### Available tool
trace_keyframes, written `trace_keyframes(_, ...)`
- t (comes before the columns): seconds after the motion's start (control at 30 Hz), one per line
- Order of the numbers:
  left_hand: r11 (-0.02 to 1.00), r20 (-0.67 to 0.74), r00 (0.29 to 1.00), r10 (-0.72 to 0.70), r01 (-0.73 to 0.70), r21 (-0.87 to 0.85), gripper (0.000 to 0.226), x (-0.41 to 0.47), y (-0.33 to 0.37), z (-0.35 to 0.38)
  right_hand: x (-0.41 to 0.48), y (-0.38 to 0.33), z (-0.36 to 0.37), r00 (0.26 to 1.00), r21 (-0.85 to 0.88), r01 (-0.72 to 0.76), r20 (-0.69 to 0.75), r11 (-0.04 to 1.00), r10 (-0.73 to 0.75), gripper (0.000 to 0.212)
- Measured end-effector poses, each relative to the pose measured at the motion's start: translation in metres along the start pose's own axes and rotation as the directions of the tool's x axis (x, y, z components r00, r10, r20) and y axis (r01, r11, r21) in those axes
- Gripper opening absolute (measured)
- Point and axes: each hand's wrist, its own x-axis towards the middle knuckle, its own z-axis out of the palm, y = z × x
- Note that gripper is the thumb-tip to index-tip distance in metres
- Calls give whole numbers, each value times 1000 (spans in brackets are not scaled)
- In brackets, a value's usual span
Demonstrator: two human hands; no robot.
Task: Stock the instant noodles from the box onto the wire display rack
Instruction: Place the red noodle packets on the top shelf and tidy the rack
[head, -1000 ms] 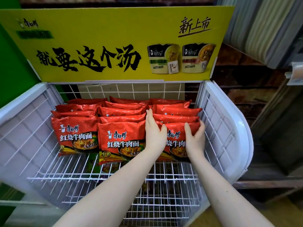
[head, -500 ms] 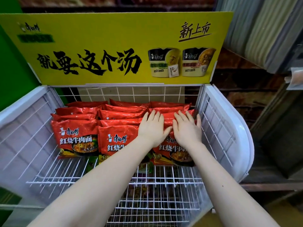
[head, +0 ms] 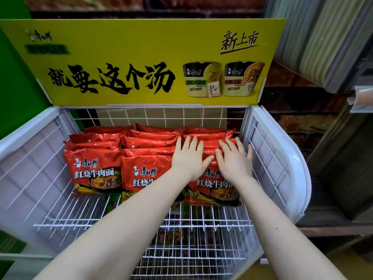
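Observation:
Red instant noodle packets lie in three overlapping rows on the top shelf of the white wire display rack (head: 84,207). The left row (head: 94,168) and middle row (head: 145,172) lie untouched. My left hand (head: 189,158) and my right hand (head: 234,160) rest flat, fingers spread, side by side on top of the right row (head: 218,188). Neither hand grips a packet. The box is out of view.
A yellow cardboard header sign (head: 141,63) stands behind the shelf. White plastic side panels (head: 282,162) close the rack left and right. A lower wire shelf (head: 193,257) with darker packets shows beneath. A brick wall and wooden ledge lie to the right.
Both hands slid from gripping the front right packet's sides to lying flat on top of the right row, then spread a little further back and right.

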Motion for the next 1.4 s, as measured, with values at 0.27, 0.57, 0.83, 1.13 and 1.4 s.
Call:
trace_keyframes(0.27,797,-374,840,-393,108,-595,33,-42,15,7,-14,4,5,913,764,-141,-146,629,381,49)
trace_keyframes(0.57,721,-65,947,-315,194,-665,35,-58,10,36,-31,-1,23,842,915,-289,104,280,529,46)
trace_keyframes(0.83,812,-81,965,-251,164,-560,39,-47,9,31,-24,-2,34,836,925,-270,88,266,542,46)
trace_keyframes(1.13,798,-67,961,-268,182,-574,41,-47,9,28,-23,-2,32,834,926,-268,85,265,545,44)
trace_keyframes(1.4,822,-218,951,-219,59,-566,36,-70,-11,-2,-41,-17,-2,860,890,-145,-102,432,500,48)
